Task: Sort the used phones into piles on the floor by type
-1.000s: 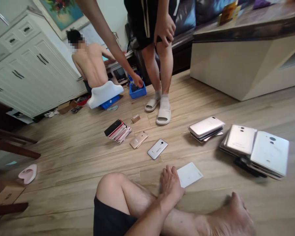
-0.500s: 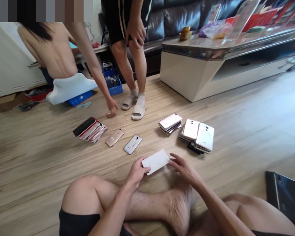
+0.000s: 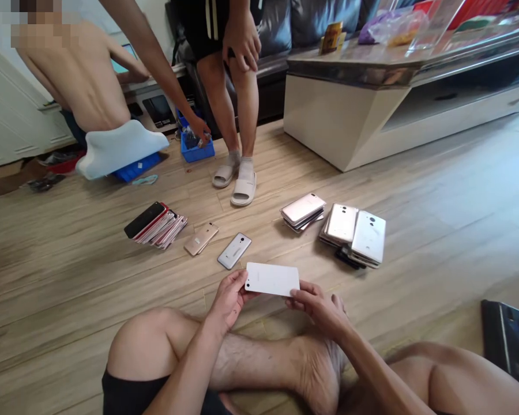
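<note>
The white panel (image 3: 273,279) is between your two hands, in front of your bent leg (image 3: 259,360). Your left hand (image 3: 230,298), its fingers curled, grips the end which has a small dark round spot. Your right hand (image 3: 315,305) is partly closed on the opposite end, with the thumb at its near corner. Beyond the panel, a grey phone (image 3: 234,251) lies on the floor (image 3: 259,227); to its left are a gold phone (image 3: 201,238) and a pile of thin pieces (image 3: 166,230). On the right stand three phone piles (image 3: 342,222), near together. Farther, a person (image 3: 248,109) reaches one hand (image 3: 201,129) to a blue bin (image 3: 199,154); behind is a dark sofa (image 3: 281,29).
</note>
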`<state>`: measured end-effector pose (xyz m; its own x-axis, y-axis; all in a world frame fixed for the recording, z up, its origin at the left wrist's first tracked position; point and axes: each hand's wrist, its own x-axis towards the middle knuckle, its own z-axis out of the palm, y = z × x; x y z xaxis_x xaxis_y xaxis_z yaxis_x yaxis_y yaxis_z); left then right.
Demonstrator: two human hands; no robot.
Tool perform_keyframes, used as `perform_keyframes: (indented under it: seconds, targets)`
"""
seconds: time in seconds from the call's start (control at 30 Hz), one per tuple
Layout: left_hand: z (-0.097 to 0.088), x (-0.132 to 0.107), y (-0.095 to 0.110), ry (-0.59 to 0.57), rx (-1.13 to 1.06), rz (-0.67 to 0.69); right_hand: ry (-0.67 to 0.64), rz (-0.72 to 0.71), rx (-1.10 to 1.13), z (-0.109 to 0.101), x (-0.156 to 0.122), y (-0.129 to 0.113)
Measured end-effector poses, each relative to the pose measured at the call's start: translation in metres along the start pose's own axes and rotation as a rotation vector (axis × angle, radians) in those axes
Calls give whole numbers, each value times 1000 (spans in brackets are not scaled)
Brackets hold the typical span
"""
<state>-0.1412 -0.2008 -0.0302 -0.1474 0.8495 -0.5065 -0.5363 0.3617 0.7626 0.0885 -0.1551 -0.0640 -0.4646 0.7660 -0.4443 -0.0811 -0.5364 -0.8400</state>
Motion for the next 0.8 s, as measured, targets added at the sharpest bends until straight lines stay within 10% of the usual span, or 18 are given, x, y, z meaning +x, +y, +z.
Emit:
perform_keyframes:
  seconds: [0.4,0.6,0.8]
  targets:
    - [7,14,-3,39,-124,50,-64,-39,-138,24,-1,4]
    - [5,16,-12,28,119,-61,386,-217,346,6,58,-58]
    - [-10,28,-25,6,263,-112,509,-303,357,-26,87,-94]
